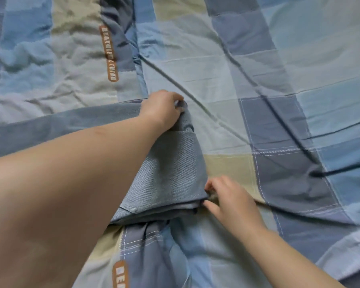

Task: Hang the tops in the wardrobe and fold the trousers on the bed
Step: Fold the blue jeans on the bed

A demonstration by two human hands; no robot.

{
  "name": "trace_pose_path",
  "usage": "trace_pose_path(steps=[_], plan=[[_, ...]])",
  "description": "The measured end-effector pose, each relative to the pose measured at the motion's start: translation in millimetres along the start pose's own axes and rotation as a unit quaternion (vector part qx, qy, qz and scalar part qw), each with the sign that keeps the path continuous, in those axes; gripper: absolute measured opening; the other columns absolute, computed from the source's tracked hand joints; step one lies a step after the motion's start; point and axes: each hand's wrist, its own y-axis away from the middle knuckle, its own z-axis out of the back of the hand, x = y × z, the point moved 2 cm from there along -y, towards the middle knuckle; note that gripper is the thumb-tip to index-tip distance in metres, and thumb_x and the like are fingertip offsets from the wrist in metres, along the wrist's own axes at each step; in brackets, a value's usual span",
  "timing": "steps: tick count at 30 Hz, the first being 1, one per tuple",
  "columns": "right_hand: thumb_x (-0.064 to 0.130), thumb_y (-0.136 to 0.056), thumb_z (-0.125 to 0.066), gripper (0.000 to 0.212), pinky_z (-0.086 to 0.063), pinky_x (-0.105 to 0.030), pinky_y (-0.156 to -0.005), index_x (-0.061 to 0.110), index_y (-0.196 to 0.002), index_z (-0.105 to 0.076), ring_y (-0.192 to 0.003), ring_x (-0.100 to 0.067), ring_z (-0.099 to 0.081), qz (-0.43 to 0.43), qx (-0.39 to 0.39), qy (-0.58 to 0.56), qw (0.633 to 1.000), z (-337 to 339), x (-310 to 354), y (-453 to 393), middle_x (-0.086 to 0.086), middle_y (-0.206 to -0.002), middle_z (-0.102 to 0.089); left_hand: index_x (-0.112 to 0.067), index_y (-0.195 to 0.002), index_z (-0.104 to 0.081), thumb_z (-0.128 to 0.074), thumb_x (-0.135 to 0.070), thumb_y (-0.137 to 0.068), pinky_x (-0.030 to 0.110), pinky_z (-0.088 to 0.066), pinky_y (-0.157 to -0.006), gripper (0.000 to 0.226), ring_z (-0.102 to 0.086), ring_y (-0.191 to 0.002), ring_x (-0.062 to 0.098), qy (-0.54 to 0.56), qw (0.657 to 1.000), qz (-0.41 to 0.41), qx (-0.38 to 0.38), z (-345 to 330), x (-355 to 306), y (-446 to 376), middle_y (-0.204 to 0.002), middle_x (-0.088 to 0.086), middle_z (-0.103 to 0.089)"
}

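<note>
Left hand (162, 109): fingers curled, pinching the far corner of the trousers (170, 169). Right hand (231, 200): thumb and fingers pinching the near right corner of the same garment, where several layers stack at the edge. Trousers: blue-grey denim-like cloth, lying flat on the bed (279, 59) in the middle of the view, already doubled over at least once, judging by the layered edges along the near side; one long strip of the cloth runs off to the left under the left forearm. Bed cover is a blue, grey and beige check with brown printed labels (109, 54), creased throughout. Progress, as a judgement: this pair is mid-fold, with a further fold or a smoothing pass probably left. No wardrobe, hangers or tops in view, so the state of that half of the task cannot be told. Hidden: the left part of the trousers under the arm; waistband and leg ends not distinguishable.
</note>
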Motion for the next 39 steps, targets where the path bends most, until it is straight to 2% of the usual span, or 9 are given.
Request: trace_pose_path(steps=[6,11,15,18,22,25,29,33,39], plan=[[0.015,-0.061,-0.083,0.026,-0.034,-0.026,-0.062,0.018,-0.074,-0.060,-0.068,-0.023,-0.060,0.065,-0.068,-0.025,0.995,0.9,2.1,-7.2,0.001,-0.073,-0.060,-0.034,-0.096,-0.070,-0.064,-0.040,-0.087,0.036,-0.042,-0.096,0.013,-0.057,-0.110,0.020,0.008,0.996,0.090,-0.027,-3.3,-4.9,-18.0,-0.107,-0.008,-0.067],[0.022,-0.066,-0.076,0.023,-0.040,-0.028,-0.058,0.021,-0.069,-0.053,-0.063,-0.020,-0.057,0.145,-0.013,-0.031,0.989,-5.3,-5.4,26.4,0.004,-0.068,-0.055,-0.032,-0.088,-0.067,-0.061,-0.038,-0.088,0.036,-0.042,-0.093,0.008,-0.057,-0.110,0.022,-0.026,0.996,0.062,-0.058,6.0,-15.1,-30.0,-0.110,-0.004,-0.067],[0.024,-0.079,-0.070,0.013,-0.041,-0.026,-0.071,0.023,-0.083,-0.057,-0.081,-0.014,-0.057,0.097,0.050,-0.071,0.991,-4.1,-11.6,22.8,0.007,-0.085,-0.057,-0.029,-0.101,-0.069,-0.058,-0.038,-0.090,0.038,-0.039,-0.095,0.017,-0.052,-0.117,0.025,-0.037,0.995,0.061,-0.074,3.8,-16.9,-25.2,-0.120,0.000,-0.061],[0.017,-0.079,-0.063,0.018,-0.041,-0.017,-0.080,0.027,-0.092,-0.055,-0.091,-0.002,-0.052,0.032,0.039,-0.191,0.980,-8.2,-13.1,16.8,0.011,-0.096,-0.055,-0.027,-0.113,-0.066,-0.056,-0.039,-0.092,0.039,-0.030,-0.100,0.026,-0.045,-0.123,0.028,-0.062,0.990,-0.037,-0.120,7.1,-20.3,-4.7,-0.126,0.004,-0.055],[0.016,-0.086,-0.064,0.027,-0.041,-0.007,-0.081,0.023,-0.108,-0.051,-0.096,-0.005,-0.058,-0.164,-0.031,-0.438,0.883,-15.1,-9.5,-2.8,0.008,-0.101,-0.059,-0.020,-0.121,-0.063,-0.057,-0.033,-0.090,0.045,-0.027,-0.106,0.035,-0.049,-0.123,0.029,-0.076,0.972,-0.203,-0.088,-0.5,-14.1,54.0,-0.128,0.005,-0.058],[0.039,-0.088,-0.060,0.042,-0.046,-0.026,-0.092,0.021,-0.124,-0.049,-0.100,-0.012,-0.061,-0.213,0.023,-0.494,0.843,-24.8,8.6,-33.5,0.002,-0.111,-0.065,-0.019,-0.137,-0.051,-0.055,-0.043,-0.089,0.056,-0.019,-0.113,0.054,-0.035,-0.139,0.028,-0.124,0.971,-0.205,-0.011,-22.0,9.4,93.6,-0.146,0.008,-0.044],[0.037,-0.078,-0.072,0.047,-0.041,-0.021,-0.081,0.022,-0.117,-0.049,-0.099,-0.010,-0.058,-0.186,0.017,-0.399,0.898,-34.3,19.3,-49.2,0.008,-0.108,-0.061,-0.025,-0.149,-0.030,-0.025,-0.067,-0.085,0.055,-0.010,-0.115,0.077,-0.015,-0.147,0.027,-0.209,0.962,-0.171,0.042,-45.9,31.5,99.4,-0.158,0.010,-0.021],[0.030,-0.079,-0.075,0.054,-0.045,-0.027,-0.091,0.016,-0.125,-0.051,-0.106,-0.019,-0.061,-0.194,-0.023,-0.355,0.914,-41.9,4.6,-44.1,-0.002,-0.118,-0.065,-0.029,-0.153,-0.010,-0.010,-0.076,-0.079,0.050,0.004,-0.118,0.088,0.002,-0.148,0.021,-0.258,0.959,-0.104,0.065,-58.4,45.9,68.5,-0.162,0.004,-0.003],[0.026,-0.080,-0.074,0.044,-0.039,-0.013,-0.074,0.014,-0.118,-0.056,-0.098,-0.011,-0.062,-0.191,-0.040,-0.362,0.912,-43.6,-4.2,-43.2,0.002,-0.112,-0.066,-0.021,-0.147,-0.034,-0.029,-0.062,-0.089,0.061,-0.003,-0.115,0.071,-0.014,-0.147,0.028,-0.144,0.977,-0.151,-0.031,-45.5,47.9,107.8,-0.157,0.012,-0.024]])
